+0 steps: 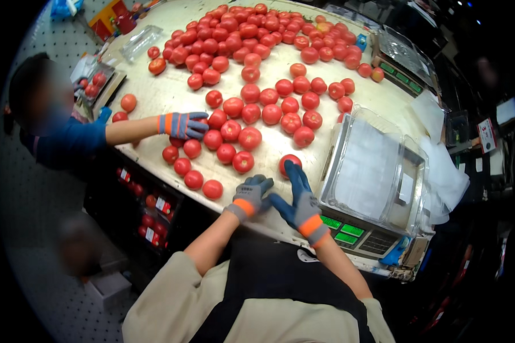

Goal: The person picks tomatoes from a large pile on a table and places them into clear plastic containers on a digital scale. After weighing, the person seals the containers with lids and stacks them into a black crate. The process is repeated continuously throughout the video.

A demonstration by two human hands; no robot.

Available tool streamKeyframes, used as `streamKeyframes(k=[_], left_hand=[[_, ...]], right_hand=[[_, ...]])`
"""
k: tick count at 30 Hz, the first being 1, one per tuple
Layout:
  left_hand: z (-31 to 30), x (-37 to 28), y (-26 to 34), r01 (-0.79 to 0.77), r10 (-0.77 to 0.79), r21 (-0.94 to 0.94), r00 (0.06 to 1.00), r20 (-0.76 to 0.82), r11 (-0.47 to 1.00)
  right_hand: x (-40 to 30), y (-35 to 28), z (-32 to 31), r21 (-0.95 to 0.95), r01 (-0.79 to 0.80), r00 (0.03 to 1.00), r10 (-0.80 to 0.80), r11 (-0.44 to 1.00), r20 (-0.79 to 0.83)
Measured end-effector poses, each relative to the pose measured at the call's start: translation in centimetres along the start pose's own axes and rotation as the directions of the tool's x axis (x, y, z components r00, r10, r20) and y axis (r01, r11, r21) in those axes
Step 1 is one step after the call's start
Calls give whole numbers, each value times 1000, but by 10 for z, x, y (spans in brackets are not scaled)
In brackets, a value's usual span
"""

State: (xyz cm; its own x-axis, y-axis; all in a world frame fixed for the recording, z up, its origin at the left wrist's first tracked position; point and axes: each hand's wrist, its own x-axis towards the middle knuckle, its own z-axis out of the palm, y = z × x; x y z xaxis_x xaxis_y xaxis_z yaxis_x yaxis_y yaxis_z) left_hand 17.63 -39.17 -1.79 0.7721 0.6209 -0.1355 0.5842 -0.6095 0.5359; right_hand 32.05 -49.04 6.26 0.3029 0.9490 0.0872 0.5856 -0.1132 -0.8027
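Observation:
Both my hands wear grey-and-blue coated work gloves with orange cuffs. My left hand (249, 195) is near the table's front edge, fingers pointing right and nothing visible in its grasp. To its right, my right hand (299, 201) has its thumb spread from the fingers. Its fingertips overlap a lone red tomato (286, 166) on the table; a firm grip on it is not visible. Several loose tomatoes (243, 161) lie just beyond my left hand. Right of my right hand, a clear plastic clamshell container (371, 165) with a white liner rests open on a digital scale (347, 235).
A co-worker's gloved hand (184, 125) reaches over tomatoes from the left. A large tomato pile (236, 32) covers the far side of the pale table (184, 99). A second scale (401, 77) stands far right. Packed tomato crates (150, 206) sit below the left edge.

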Motion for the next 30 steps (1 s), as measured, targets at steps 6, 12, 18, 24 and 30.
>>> streamKeyframes(k=[6, 12, 18, 24, 30], left_hand=[[-8, -3, -6, -95, 91, -76, 995, -46, 993], [9, 1, -21, -171, 160, -87, 980, -121, 981], [14, -3, -24, -191, 167, -62, 946, -277, 980], [-2, 12, -15, -167, 150, -159, 982, -113, 973], [-70, 71, -11, -320, 205, -212, 878, -432, 923]], right_hand=[[56, 65, 65, -347, -395, 918, 347, 851, -193], [42, 7, 10, 324, -327, 944, 323, 888, 69], [-6, -54, -106, 213, -31, 899, 120, 977, -421], [-26, 31, -150, -551, -253, 967, 213, 795, -137], [-19, 6, -174, -375, -196, 980, 169, 906, -102]])
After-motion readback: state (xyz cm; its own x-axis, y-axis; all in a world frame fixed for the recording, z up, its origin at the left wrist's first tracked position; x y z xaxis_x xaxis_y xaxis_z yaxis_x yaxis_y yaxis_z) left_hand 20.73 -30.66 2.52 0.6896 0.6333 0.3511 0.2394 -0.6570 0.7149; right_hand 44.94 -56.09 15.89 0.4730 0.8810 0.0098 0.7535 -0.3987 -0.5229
